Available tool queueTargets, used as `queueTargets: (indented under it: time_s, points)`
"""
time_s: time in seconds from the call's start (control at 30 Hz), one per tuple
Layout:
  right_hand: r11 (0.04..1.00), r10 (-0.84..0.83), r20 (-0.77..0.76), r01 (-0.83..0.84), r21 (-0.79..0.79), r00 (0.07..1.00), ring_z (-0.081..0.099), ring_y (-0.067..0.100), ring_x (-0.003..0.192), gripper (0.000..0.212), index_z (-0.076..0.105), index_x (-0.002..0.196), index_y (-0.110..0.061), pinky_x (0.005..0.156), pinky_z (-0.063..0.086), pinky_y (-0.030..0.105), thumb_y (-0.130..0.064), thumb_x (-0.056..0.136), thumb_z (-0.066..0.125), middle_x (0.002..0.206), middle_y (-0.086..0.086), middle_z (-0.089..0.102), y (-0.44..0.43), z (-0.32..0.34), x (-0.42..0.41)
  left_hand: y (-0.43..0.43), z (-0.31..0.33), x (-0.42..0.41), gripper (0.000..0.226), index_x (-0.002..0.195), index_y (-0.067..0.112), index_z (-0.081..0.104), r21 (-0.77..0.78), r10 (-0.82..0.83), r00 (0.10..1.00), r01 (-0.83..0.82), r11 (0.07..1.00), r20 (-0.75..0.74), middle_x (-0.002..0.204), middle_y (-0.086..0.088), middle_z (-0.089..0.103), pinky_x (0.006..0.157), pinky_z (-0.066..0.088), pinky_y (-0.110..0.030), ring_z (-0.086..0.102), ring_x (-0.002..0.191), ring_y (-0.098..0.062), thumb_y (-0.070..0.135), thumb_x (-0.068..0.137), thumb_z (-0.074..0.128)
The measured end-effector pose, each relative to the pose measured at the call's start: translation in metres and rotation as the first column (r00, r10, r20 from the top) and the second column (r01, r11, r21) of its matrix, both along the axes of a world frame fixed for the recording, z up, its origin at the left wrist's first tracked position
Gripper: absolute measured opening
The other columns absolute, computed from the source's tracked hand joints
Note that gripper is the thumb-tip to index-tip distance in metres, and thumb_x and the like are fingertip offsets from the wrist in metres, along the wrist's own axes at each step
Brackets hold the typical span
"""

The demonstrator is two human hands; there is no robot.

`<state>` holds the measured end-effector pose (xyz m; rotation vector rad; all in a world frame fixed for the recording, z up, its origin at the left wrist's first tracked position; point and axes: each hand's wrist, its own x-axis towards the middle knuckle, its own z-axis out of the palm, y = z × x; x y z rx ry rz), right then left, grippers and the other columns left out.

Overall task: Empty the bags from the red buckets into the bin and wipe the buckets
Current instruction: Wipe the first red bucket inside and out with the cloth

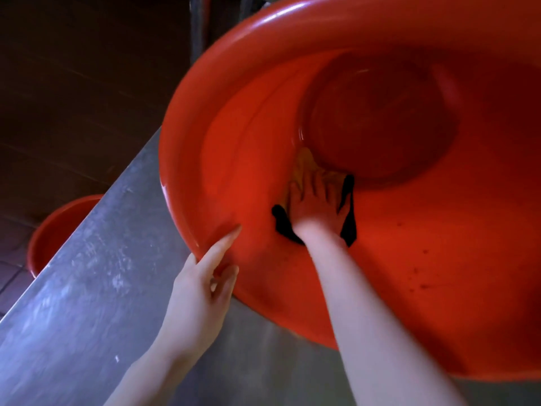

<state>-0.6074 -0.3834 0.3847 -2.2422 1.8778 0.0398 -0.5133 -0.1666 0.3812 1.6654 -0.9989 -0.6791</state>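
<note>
Now, seen from the head, the bucket lies tilted on the steel counter. The left hand grips its rim, and the right hand presses a cloth with flat, spread fingers near the base. A good wipe would sweep outward toward the dark specks, rim steadied.

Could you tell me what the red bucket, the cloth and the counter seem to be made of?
Red bucket: glossy plastic, smooth with shiny highlights. Cloth: soft fabric, yellow with dark edges, crumpled. Counter: probably stainless steel, dull grey and scuffed.
</note>
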Motion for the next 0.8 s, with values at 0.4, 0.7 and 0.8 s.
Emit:
queueTargets:
  time_s: [0.4,0.7,0.8]
  points:
    - [0.997,0.072,-0.174,-0.066,0.040,0.982,-0.004,0.019,0.150,0.055,0.000,0.151,-0.045,0.111,-0.008,0.067,-0.057,0.099,0.012,0.162,-0.016,-0.004,-0.025,0.000,-0.025,-0.026,0.067,0.068,0.068,0.144,0.034,0.044,-0.157,0.157,0.764,-0.075,0.985,0.626,0.120,-0.009,0.047,0.069,0.042,-0.018,0.040,0.068,-0.003,0.004,0.086,0.062]
    - [0.963,0.253,-0.168,-0.264,-0.047,0.953,0.006,0.026,0.149,0.055,0.013,0.153,-0.035,0.111,0.005,0.068,-0.046,0.100,0.023,0.161,-0.008,0.013,0.063,0.016,-0.006,-0.008,0.000,0.001,0.078,0.140,0.057,0.031,0.044,0.236,0.967,-0.241,0.970,0.101,0.125,-0.006,0.049,0.080,0.052,-0.037,0.061,0.092,-0.035,0.011,0.087,0.066]
    - [0.927,0.350,-0.020,-0.350,-0.134,0.936,0.027,0.025,0.144,0.054,0.031,0.148,-0.035,0.110,0.019,0.066,-0.052,0.097,0.022,0.154,-0.009,0.033,0.132,0.014,0.010,-0.006,-0.008,0.001,0.073,0.135,0.055,0.034,0.039,0.231,0.971,-0.234,0.972,0.053,0.128,-0.006,0.052,0.081,0.051,-0.036,0.059,0.098,-0.038,0.009,0.088,0.065]
